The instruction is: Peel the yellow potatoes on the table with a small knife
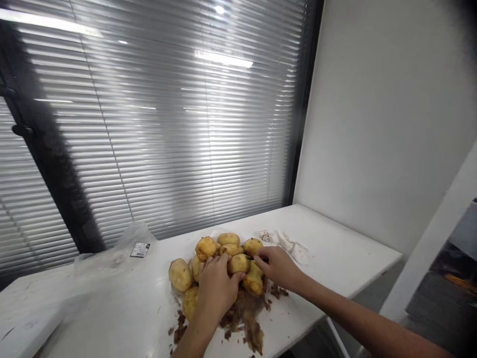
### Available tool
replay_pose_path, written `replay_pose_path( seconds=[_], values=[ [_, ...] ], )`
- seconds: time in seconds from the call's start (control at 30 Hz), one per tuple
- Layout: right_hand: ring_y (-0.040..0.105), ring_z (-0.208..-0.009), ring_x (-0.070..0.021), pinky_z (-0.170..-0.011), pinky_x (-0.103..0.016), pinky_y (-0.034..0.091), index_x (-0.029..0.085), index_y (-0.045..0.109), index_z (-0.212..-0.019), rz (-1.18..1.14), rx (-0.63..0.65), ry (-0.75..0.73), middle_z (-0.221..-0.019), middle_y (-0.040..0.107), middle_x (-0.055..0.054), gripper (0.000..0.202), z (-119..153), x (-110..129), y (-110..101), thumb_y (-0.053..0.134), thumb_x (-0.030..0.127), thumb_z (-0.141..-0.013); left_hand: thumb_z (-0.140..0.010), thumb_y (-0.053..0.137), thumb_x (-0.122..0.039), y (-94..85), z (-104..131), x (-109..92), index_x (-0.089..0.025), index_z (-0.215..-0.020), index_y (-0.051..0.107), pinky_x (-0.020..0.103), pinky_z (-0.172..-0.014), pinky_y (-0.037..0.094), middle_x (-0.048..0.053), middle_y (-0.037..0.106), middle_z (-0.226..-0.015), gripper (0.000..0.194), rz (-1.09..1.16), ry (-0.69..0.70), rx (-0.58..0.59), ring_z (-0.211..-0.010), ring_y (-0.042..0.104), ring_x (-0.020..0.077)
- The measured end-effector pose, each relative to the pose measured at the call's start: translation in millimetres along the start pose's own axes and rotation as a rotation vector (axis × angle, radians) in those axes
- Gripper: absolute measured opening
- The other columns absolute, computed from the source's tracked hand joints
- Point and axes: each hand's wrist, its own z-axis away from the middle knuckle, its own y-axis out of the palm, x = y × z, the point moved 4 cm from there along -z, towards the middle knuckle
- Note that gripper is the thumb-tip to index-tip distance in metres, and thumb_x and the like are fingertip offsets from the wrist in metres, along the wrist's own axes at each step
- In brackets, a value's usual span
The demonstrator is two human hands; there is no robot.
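Observation:
My left hand (218, 281) is closed round a peeled yellow potato (239, 264), thumb below and fingers over its far side. From the right, my right hand (278, 263) grips a small dark-handled tool (264, 258). Its dark tip meets the right side of the held potato; whether it is a peeler or a knife is hidden by the fingers. Around and behind my hands lies a heap of peeled potatoes (180, 275), some with brown spots. Brown peelings (253, 330) lie wet and scattered below the heap.
The white table (122, 313) runs along a window with blinds. A clear plastic bag with a label (140, 249) lies at the back left. Crumpled white tissue (294, 246) is behind my right hand. The table's right edge faces a white wall.

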Motion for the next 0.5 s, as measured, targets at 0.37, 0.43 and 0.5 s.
replay_pose_path(
  seconds=[0.37, 0.43, 0.5],
  values=[
    [0.052, -0.061, -0.0151, -0.058, -0.026, 0.027, 0.016, 0.063, -0.061, -0.022, -0.001, -0.028, -0.063, 0.064, -0.003, 0.027, -8, 6, 1, 0.052, 0.016, -0.086, -0.081, 0.068, -0.037, 0.9, 0, 1, -0.021, -0.104, 0.066, 0.038, -0.092, 0.035, 0.005, 0.070, -0.107, 0.028, -0.022, 0.007, 0.009, -0.108, 0.057, 0.0258],
    [0.053, -0.062, -0.0145, -0.059, -0.026, 0.029, 0.016, 0.063, -0.063, -0.057, 0.015, -0.062, -0.065, 0.066, -0.002, 0.025, -7, 11, 0, 0.052, 0.016, -0.086, -0.081, 0.068, -0.037, 0.6, 0, 1, -0.022, -0.104, 0.066, 0.038, -0.092, 0.034, 0.004, 0.070, -0.107, 0.028, -0.015, 0.004, 0.003, -0.109, 0.057, 0.0260],
    [0.053, -0.061, -0.0140, -0.059, -0.025, 0.029, 0.016, 0.061, -0.061, -0.090, 0.025, -0.081, -0.064, 0.064, -0.001, 0.025, -6, 13, -2, 0.052, 0.016, -0.085, -0.081, 0.068, -0.036, 0.4, 0, 1, -0.022, -0.105, 0.066, 0.038, -0.093, 0.034, 0.004, 0.070, -0.107, 0.028, -0.004, 0.000, -0.002, -0.108, 0.057, 0.0259]
  ],
)
